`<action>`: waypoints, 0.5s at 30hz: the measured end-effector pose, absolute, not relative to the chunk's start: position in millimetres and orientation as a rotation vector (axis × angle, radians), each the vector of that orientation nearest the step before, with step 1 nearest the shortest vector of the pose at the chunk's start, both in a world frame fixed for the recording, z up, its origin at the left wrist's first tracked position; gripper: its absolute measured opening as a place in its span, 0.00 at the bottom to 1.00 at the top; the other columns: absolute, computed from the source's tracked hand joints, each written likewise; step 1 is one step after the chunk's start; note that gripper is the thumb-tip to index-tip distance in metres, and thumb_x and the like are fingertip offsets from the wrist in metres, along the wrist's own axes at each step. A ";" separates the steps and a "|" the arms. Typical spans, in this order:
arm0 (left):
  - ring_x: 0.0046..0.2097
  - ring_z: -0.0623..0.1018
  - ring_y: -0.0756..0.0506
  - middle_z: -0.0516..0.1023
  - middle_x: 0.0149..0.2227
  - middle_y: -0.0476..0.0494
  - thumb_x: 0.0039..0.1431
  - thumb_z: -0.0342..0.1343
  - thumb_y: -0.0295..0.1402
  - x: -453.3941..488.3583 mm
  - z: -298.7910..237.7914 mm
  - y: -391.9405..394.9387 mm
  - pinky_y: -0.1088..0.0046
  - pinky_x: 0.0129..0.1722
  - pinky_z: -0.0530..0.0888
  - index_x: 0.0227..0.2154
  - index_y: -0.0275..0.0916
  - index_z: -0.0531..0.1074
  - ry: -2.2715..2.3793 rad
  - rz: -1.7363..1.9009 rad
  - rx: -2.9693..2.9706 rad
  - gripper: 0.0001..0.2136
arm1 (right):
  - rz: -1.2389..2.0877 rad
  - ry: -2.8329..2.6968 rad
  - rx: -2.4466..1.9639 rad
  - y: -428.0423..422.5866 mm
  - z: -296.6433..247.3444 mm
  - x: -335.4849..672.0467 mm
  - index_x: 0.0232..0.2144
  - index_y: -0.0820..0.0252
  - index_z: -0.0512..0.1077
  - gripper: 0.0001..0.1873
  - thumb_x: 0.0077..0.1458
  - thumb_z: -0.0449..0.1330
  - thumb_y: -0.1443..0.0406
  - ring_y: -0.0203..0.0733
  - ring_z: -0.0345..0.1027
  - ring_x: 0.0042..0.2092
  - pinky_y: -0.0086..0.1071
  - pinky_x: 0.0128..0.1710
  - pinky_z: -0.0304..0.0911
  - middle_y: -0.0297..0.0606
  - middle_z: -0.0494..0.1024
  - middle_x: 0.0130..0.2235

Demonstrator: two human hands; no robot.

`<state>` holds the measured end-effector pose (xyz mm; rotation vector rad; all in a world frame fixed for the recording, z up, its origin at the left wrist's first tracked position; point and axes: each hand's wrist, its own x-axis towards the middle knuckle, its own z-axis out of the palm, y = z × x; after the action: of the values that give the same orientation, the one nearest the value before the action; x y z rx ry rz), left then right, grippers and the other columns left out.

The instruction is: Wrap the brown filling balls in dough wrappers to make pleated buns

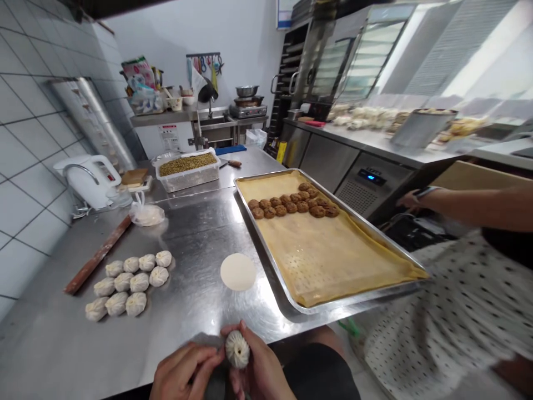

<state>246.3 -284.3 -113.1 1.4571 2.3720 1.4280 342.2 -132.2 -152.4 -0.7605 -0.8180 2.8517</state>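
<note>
Low at the table's front edge, my right hand (pixel 263 364) is wrapped round a pleated bun (pixel 237 350), whose folds gather to a small dark hole facing me. My left hand (pixel 183 371) is just to its left, thumb and fingertips pinched together near the bun; anything between them is hidden. Beyond my hands lies a flat round dough wrapper (pixel 238 271) on the steel table (pixel 195 244). To the left, several pleated buns (pixel 122 281) sit in rows. On the right, a tray (pixel 300 306) lined with yellowish sheet carries several brown filling balls (pixel 290 203).
A wooden rolling pin (pixel 100 254) and a tied plastic bag (pixel 147 214) lie left. Behind stand a white kettle (pixel 89 178), a tub of greenish-brown filling (pixel 188 169) and a wooden-handled knife (pixel 234 164). Another person (pixel 433 300) in a dotted garment is close at right.
</note>
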 end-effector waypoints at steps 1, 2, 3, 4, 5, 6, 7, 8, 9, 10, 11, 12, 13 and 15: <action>0.32 0.82 0.52 0.82 0.33 0.51 0.69 0.54 0.27 246.4 -116.0 -284.1 0.83 0.36 0.78 0.42 0.46 0.79 2.368 1.425 1.452 0.09 | 2.858 -0.786 -0.770 -133.1 -153.7 341.2 0.48 0.65 0.74 0.34 0.57 0.64 0.41 0.34 0.71 0.17 0.21 0.11 0.61 0.42 0.83 0.33; 0.35 0.83 0.52 0.83 0.35 0.50 0.70 0.52 0.27 246.4 -118.8 -283.6 0.82 0.37 0.79 0.43 0.46 0.78 2.357 1.423 1.461 0.11 | 2.863 -0.764 -0.779 -134.5 -155.1 339.9 0.48 0.65 0.74 0.35 0.56 0.65 0.40 0.36 0.73 0.18 0.23 0.12 0.63 0.43 0.84 0.33; 0.38 0.84 0.51 0.83 0.39 0.48 0.70 0.49 0.25 246.4 -121.8 -283.0 0.81 0.40 0.79 0.44 0.46 0.78 2.344 1.417 1.478 0.13 | 2.864 -0.750 -0.790 -136.6 -156.6 337.9 0.48 0.65 0.74 0.36 0.55 0.65 0.40 0.38 0.74 0.19 0.25 0.14 0.66 0.43 0.84 0.32; 0.43 0.84 0.50 0.83 0.43 0.46 0.70 0.47 0.25 246.5 -125.4 -282.1 0.79 0.43 0.80 0.47 0.46 0.77 2.338 1.405 1.495 0.15 | 2.860 -0.743 -0.800 -139.4 -158.2 335.5 0.49 0.64 0.74 0.36 0.54 0.66 0.39 0.40 0.76 0.20 0.26 0.16 0.68 0.43 0.83 0.31; 0.48 0.83 0.47 0.83 0.48 0.44 0.69 0.47 0.25 246.7 -129.5 -280.9 0.76 0.46 0.81 0.51 0.46 0.76 2.351 1.383 1.505 0.16 | 2.847 -0.738 -0.811 -142.7 -159.6 332.5 0.49 0.64 0.74 0.36 0.53 0.66 0.40 0.42 0.77 0.22 0.28 0.18 0.69 0.42 0.83 0.31; 0.53 0.82 0.45 0.81 0.53 0.41 0.67 0.50 0.27 246.9 -134.2 -279.5 0.72 0.50 0.81 0.55 0.45 0.74 2.380 1.341 1.515 0.17 | 2.829 -0.738 -0.821 -146.3 -160.5 329.3 0.49 0.64 0.75 0.36 0.53 0.67 0.40 0.43 0.78 0.23 0.29 0.20 0.71 0.42 0.83 0.30; 0.57 0.81 0.42 0.79 0.57 0.40 0.64 0.55 0.29 247.1 -139.0 -277.9 0.68 0.53 0.81 0.60 0.45 0.71 2.424 1.287 1.528 0.21 | 2.810 -0.747 -0.833 -149.6 -160.8 325.9 0.50 0.63 0.75 0.36 0.54 0.66 0.40 0.44 0.79 0.25 0.31 0.23 0.72 0.42 0.83 0.31; 0.59 0.79 0.40 0.77 0.60 0.39 0.60 0.59 0.30 246.8 -143.5 -276.4 0.65 0.55 0.81 0.64 0.44 0.67 2.474 1.228 1.551 0.28 | 2.798 -0.766 -0.846 -152.1 -160.2 322.8 0.51 0.63 0.75 0.36 0.54 0.66 0.40 0.45 0.79 0.26 0.32 0.25 0.73 0.42 0.84 0.31; 0.60 0.78 0.39 0.76 0.61 0.39 0.56 0.62 0.30 245.8 -147.2 -275.2 0.63 0.56 0.81 0.66 0.44 0.65 2.518 1.166 1.581 0.33 | 2.795 -0.812 -0.863 -153.2 -158.7 320.1 0.53 0.62 0.75 0.38 0.55 0.63 0.38 0.46 0.79 0.27 0.34 0.25 0.73 0.43 0.84 0.33; 0.60 0.79 0.38 0.77 0.61 0.40 0.55 0.63 0.30 243.8 -149.6 -274.6 0.62 0.56 0.81 0.66 0.45 0.65 2.562 1.118 1.600 0.34 | 2.789 -0.904 -0.884 -152.1 -156.4 318.0 0.54 0.61 0.74 0.40 0.56 0.61 0.36 0.47 0.79 0.27 0.35 0.26 0.73 0.43 0.84 0.34; 0.58 0.80 0.39 0.79 0.59 0.40 0.55 0.64 0.30 240.5 -150.5 -274.8 0.62 0.56 0.81 0.64 0.46 0.67 2.611 1.094 1.599 0.32 | 2.752 -1.060 -0.896 -148.5 -153.6 316.4 0.56 0.60 0.74 0.41 0.57 0.58 0.35 0.47 0.78 0.28 0.36 0.26 0.72 0.44 0.84 0.35; 0.56 0.81 0.40 0.80 0.56 0.41 0.56 0.64 0.31 235.6 -150.0 -276.0 0.63 0.55 0.81 0.61 0.46 0.70 2.666 1.086 1.576 0.28 | 2.650 -1.281 -0.891 -142.1 -150.6 315.1 0.57 0.58 0.73 0.40 0.57 0.57 0.35 0.48 0.78 0.29 0.37 0.27 0.72 0.43 0.84 0.37; 0.55 0.81 0.40 0.81 0.54 0.41 0.59 0.63 0.32 229.1 -148.3 -278.4 0.62 0.53 0.81 0.58 0.45 0.71 2.735 1.088 1.526 0.24 | 2.464 -1.530 -0.873 -132.9 -147.9 313.7 0.56 0.57 0.74 0.38 0.59 0.58 0.36 0.49 0.78 0.32 0.39 0.30 0.73 0.44 0.84 0.39; 0.50 0.83 0.40 0.82 0.51 0.39 0.63 0.61 0.37 211.3 -143.5 -285.9 0.62 0.49 0.82 0.57 0.43 0.71 2.910 1.072 1.322 0.20 | 1.840 -1.960 -0.776 -108.2 -145.5 309.0 0.52 0.56 0.76 0.29 0.61 0.62 0.43 0.52 0.78 0.40 0.43 0.42 0.74 0.45 0.83 0.42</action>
<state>211.3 -285.9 -143.5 1.3218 2.9101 1.0724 309.0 -108.2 -145.5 -0.7761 -1.9600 1.8402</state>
